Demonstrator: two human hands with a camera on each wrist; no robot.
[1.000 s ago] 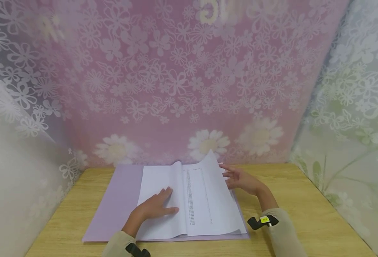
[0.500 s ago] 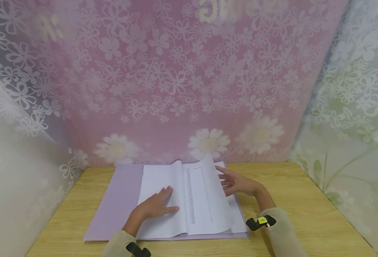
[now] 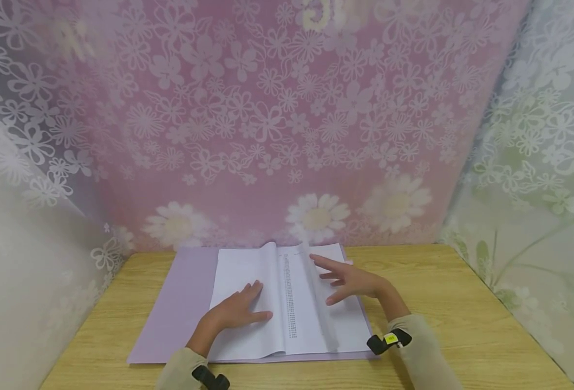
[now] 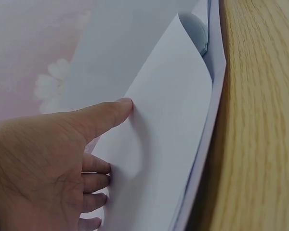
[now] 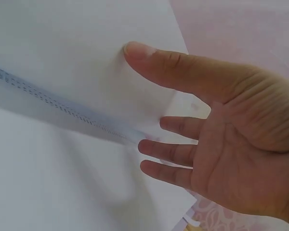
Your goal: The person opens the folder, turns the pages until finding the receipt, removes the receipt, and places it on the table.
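Observation:
A lilac folder [image 3: 172, 319] lies spread on the wooden table, with white paper sheets inside. My left hand [image 3: 238, 310] rests on the left-hand sheets [image 3: 235, 265], fingers and thumb extended, the thumb pointing toward the fold. In the left wrist view its fingertips [image 4: 124, 102] touch the blank paper. A printed page [image 3: 304, 309] stands partly raised at the right of the fold, its free edge curving up. Right behind that edge is my right hand [image 3: 357, 283], fingers spread and straight. The right wrist view shows its thumb [image 5: 139, 52] against the white paper.
The wooden table [image 3: 462, 314] extends beyond the folder on both sides. A pink flowered backdrop [image 3: 287, 135] stands right behind the folder, with pale flowered panels at left and right. A black wrist device [image 3: 389, 340] sits on the right sleeve.
My right hand has moved left, and the printed page has swung leftward with it, uncovering more of the white sheet beneath. The left hand has stayed in place.

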